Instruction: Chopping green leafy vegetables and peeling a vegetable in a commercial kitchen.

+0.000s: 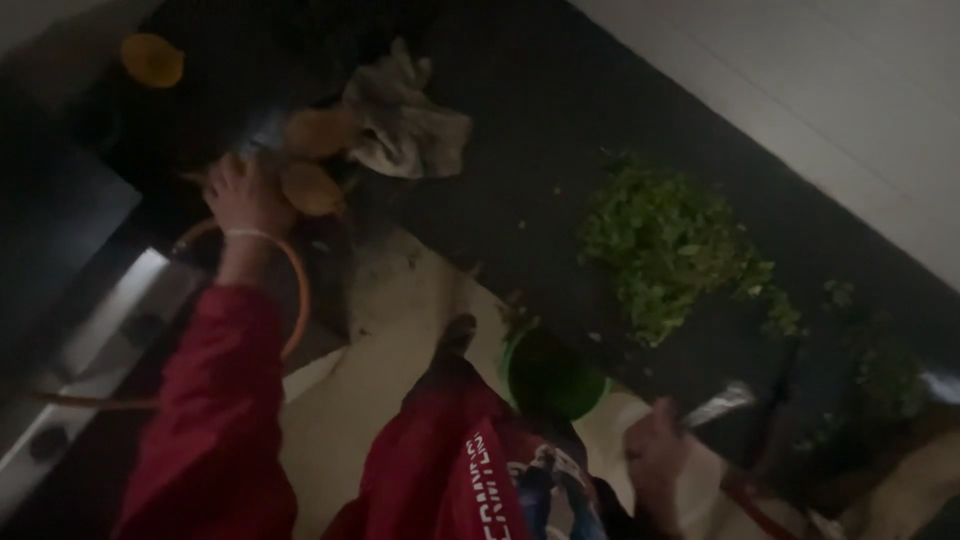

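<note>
Nearest the camera, at six o'clock in the dim, blurred head view, the person's red jacket [440, 470] fills the lower edge, its front carrying a patch of print. Just to the right, at about five o'clock, the right hand [655, 450] is clenched around the handle of a knife [722, 403], whose pale blade angles up toward three o'clock over the edge of the dark countertop [540, 130]. Between the jacket and that hand, a green bowl [550, 375] sits below the counter edge, its inside dark.

At eight o'clock the red left sleeve [215, 410] rises toward ten o'clock and ends at the left hand [245, 195], which wears a thin pale bangle at the wrist. This hand rests on one of the brownish round things, probably potatoes [312, 188], and its fingers seem curled over it, though the blur leaves the grasp unsure. A second of the same kind lies just above, touching a crumpled grey cloth [405, 120] at twelve o'clock. An orange hose [297, 290] loops beneath the wrist and runs down toward the pale floor [390, 340].

Farther out, at two to three o'clock, a heap of chopped green leaves [665, 245] lies on the counter, with smaller scatterings to its right. At eleven o'clock, in the far corner, a small orange round object [152, 60] sits alone.
</note>
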